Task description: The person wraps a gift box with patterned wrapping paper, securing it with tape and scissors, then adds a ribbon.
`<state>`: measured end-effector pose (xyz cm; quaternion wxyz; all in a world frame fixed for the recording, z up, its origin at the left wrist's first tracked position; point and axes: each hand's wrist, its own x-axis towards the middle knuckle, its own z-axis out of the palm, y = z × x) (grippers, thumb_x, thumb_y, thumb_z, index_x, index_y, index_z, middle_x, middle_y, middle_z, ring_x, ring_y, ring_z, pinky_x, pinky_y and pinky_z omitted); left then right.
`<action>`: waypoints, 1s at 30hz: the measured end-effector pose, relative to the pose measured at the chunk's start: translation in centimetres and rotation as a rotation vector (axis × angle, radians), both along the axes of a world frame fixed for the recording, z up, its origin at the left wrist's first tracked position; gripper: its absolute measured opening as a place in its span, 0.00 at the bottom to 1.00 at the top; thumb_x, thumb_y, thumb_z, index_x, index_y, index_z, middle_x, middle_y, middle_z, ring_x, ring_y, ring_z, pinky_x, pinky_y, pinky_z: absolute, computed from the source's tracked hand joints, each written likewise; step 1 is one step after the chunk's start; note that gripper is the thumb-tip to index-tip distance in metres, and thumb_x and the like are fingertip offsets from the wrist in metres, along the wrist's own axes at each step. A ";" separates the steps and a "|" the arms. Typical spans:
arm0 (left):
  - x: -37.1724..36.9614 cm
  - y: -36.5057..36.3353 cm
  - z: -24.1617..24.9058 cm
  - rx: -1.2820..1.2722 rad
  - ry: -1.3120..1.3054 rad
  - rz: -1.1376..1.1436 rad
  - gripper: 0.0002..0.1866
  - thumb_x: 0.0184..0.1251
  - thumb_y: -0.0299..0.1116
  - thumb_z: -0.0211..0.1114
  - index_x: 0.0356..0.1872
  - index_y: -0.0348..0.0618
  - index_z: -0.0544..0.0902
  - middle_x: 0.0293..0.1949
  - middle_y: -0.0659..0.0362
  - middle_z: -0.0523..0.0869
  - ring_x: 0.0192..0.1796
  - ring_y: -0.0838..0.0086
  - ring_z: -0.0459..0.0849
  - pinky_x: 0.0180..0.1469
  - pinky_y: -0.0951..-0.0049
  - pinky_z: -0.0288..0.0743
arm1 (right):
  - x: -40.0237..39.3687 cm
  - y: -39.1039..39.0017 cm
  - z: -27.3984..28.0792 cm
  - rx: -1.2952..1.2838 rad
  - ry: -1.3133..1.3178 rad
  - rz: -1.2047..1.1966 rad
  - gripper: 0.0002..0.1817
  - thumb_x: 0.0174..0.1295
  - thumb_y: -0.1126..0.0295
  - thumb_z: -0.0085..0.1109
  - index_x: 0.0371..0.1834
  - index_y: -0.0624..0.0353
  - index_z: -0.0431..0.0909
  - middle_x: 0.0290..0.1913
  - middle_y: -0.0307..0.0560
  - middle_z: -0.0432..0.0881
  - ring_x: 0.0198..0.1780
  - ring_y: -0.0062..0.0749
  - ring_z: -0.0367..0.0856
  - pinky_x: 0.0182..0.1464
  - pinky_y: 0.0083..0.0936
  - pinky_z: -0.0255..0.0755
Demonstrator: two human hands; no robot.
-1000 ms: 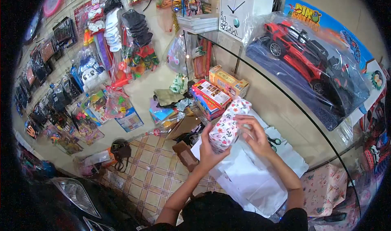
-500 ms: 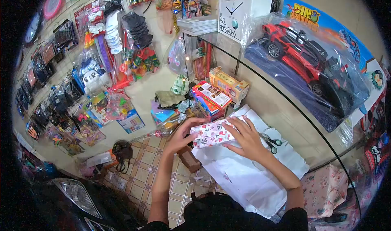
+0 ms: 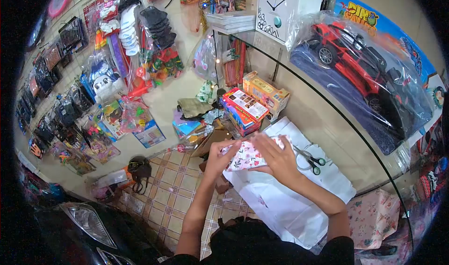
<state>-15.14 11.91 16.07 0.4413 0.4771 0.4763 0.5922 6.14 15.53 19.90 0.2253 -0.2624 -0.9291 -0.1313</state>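
Observation:
A small box in white paper with a pink floral print (image 3: 247, 155) sits over white paper sheets (image 3: 276, 204). My left hand (image 3: 219, 158) grips its left end, with the thumb on top. Across the right part of the box lies my right hand (image 3: 279, 161), its thumb along the near edge and its fingertips blurred by motion. The right end of the box is partly covered by that hand. Scissors (image 3: 315, 164) with dark green handles rest on the white sheets just right of my right hand.
Beyond the box stand a red carton (image 3: 245, 105) and an orange carton (image 3: 267, 94). A glass shelf edge (image 3: 336, 110) curves along the right, bearing a bagged red toy car (image 3: 351, 59). Pink floral paper (image 3: 374, 218) lies at lower right; a motorbike (image 3: 89, 225) is lower left.
My right hand's fingers have moved left over the top of the box. My left hand has closed further around its end. The view has shifted slightly.

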 end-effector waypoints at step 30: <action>5.3 -0.2 1.5 0.395 1.155 0.206 0.47 0.62 0.55 0.64 0.74 0.38 0.54 0.75 0.39 0.51 0.76 0.46 0.51 0.73 0.45 0.46 | 2.1 0.1 -0.1 -0.108 0.053 -0.204 0.51 0.52 0.51 0.66 0.74 0.65 0.52 0.75 0.58 0.56 0.75 0.43 0.56 0.72 0.50 0.49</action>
